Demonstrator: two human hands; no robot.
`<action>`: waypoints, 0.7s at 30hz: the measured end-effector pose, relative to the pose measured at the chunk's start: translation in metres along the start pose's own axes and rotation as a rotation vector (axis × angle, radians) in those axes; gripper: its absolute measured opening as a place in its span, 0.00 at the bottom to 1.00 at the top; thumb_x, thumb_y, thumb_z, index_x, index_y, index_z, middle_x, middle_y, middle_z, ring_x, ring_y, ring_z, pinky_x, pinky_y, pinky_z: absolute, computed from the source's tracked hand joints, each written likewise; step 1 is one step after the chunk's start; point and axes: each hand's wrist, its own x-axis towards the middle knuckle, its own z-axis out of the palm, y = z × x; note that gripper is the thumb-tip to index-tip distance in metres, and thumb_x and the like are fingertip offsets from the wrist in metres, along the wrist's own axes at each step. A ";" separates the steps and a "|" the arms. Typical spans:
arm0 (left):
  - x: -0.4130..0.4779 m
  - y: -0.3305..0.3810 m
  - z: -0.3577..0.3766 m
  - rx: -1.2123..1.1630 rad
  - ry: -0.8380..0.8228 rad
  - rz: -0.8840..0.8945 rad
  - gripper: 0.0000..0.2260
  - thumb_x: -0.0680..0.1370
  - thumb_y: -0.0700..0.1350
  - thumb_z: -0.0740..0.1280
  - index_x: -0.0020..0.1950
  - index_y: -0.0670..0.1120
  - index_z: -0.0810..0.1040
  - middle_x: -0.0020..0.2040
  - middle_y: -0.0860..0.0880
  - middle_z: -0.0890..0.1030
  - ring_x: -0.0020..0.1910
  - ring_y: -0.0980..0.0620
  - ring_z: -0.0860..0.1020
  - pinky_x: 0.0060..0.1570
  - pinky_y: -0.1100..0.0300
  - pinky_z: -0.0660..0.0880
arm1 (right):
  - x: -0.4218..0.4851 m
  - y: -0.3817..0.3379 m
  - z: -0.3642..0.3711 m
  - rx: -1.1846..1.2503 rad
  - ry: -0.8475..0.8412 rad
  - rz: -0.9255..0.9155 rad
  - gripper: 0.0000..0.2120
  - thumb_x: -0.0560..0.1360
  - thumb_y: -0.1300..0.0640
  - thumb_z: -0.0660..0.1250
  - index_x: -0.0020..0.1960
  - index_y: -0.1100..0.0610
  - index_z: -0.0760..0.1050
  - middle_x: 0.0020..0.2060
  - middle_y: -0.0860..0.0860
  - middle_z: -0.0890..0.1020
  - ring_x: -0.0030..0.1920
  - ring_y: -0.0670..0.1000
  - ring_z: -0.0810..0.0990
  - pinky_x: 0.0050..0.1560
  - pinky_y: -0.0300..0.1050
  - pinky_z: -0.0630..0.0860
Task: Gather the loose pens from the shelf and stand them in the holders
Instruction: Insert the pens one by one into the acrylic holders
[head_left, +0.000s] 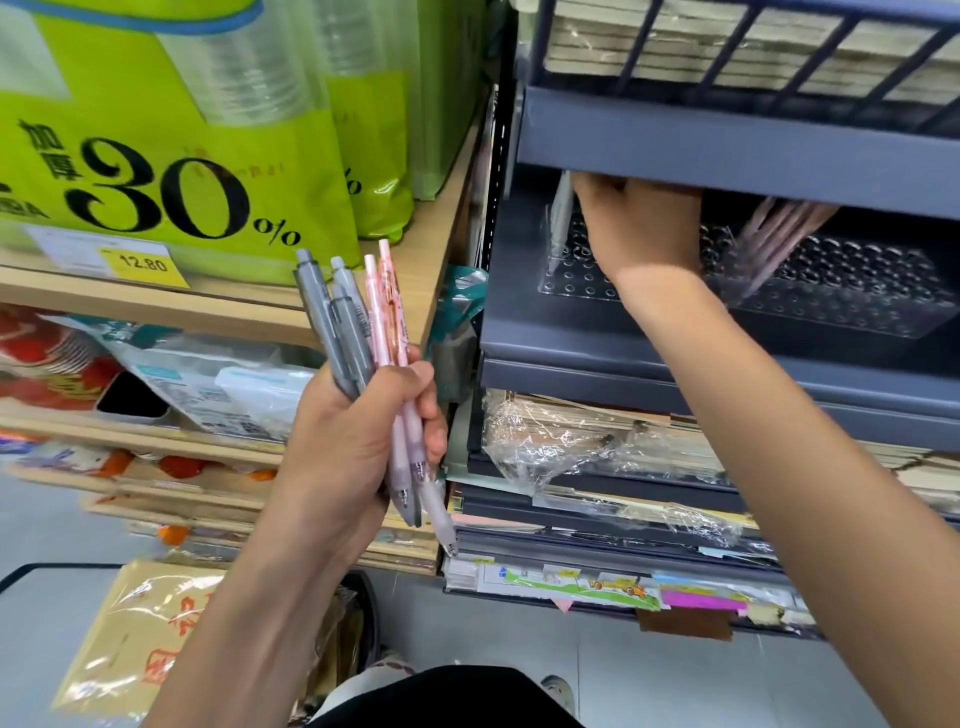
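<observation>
The left hand (353, 441) grips a bundle of pens (358, 322), grey and pink. Its fingers curl round the barrels, with the pen tips pointing down, in front of the wooden shelving (441, 260). The right hand (639, 228) reaches into the grey shelf (727, 156), above the clear perforated holder (857, 306). Its fingers are hidden behind the shelf's front edge, so its grip cannot be determined. A group of pink pens (774, 234) stands tilted in the holder, just right of the right hand. One pale pen (561, 218) stands at the holder's left end.
</observation>
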 end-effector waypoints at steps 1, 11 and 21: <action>0.000 0.000 -0.001 0.001 -0.001 -0.005 0.03 0.72 0.40 0.67 0.40 0.48 0.75 0.29 0.49 0.73 0.24 0.51 0.71 0.24 0.62 0.71 | -0.002 0.000 0.000 0.022 0.040 -0.007 0.12 0.78 0.53 0.63 0.56 0.57 0.78 0.58 0.54 0.80 0.61 0.53 0.72 0.49 0.27 0.53; -0.006 -0.008 0.013 0.048 0.002 -0.042 0.08 0.79 0.35 0.62 0.42 0.45 0.73 0.29 0.49 0.73 0.24 0.52 0.71 0.24 0.63 0.71 | -0.001 0.008 -0.005 -0.002 0.001 0.017 0.15 0.77 0.50 0.63 0.44 0.61 0.79 0.43 0.56 0.84 0.54 0.56 0.79 0.60 0.42 0.66; -0.009 -0.024 0.025 0.060 -0.080 -0.069 0.06 0.79 0.38 0.65 0.54 0.44 0.73 0.29 0.49 0.74 0.24 0.53 0.72 0.24 0.63 0.72 | -0.033 0.002 -0.033 0.373 -0.175 0.070 0.06 0.74 0.52 0.69 0.43 0.54 0.81 0.36 0.51 0.84 0.32 0.43 0.79 0.38 0.42 0.75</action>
